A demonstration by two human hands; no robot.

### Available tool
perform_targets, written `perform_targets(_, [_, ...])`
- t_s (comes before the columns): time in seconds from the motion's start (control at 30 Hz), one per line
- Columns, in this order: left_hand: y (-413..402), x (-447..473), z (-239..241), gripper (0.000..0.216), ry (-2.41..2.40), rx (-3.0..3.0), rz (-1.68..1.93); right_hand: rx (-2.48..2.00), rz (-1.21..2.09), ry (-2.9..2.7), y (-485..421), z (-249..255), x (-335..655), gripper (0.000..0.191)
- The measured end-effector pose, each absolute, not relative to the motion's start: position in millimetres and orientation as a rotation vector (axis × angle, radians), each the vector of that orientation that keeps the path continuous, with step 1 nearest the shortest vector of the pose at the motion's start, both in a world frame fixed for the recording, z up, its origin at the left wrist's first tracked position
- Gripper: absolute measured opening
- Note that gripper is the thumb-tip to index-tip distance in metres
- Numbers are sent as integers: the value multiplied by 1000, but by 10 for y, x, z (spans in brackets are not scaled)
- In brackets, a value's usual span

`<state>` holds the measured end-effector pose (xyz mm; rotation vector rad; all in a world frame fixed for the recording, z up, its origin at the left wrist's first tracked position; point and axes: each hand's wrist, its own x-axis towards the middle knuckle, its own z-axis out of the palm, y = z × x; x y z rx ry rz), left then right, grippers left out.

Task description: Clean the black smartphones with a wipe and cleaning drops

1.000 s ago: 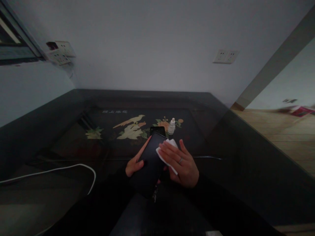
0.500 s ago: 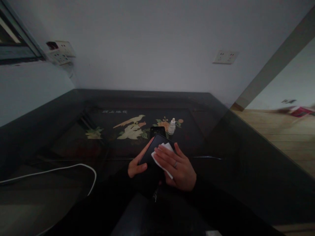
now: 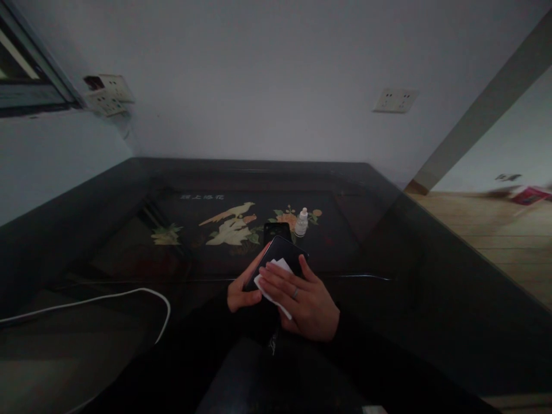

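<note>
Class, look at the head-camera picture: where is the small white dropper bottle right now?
The small white dropper bottle stands on the dark table, just right of the black phone lying there, beyond both hands.

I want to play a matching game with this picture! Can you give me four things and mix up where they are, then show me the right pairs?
Things:
1. white cloth
2. little bottle
3. white cable
4. dark phone

Places:
A. lying on the table's left side
B. standing on the table by the painted flowers
C. gripped by the left hand
D. pressed on the phone under the right hand

Pairs: 1-D, 2-B, 3-A, 4-C
</note>
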<state>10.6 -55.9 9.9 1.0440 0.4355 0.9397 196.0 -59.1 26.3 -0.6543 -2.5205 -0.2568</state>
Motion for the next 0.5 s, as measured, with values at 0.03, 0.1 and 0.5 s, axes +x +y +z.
perform_targets(0.03, [-559,114,95,92,416,1016,896,-724,-262,-2493,-574,273,1970,46])
perform_targets(0.1, [-568,140,76,97,350,938,798,-883,-279,-2430,-532,300,2005,46])
perform_targets(0.5, [-607,137,78,94,361,889,682,-928,-272,-2445,-544,384,1963,46])
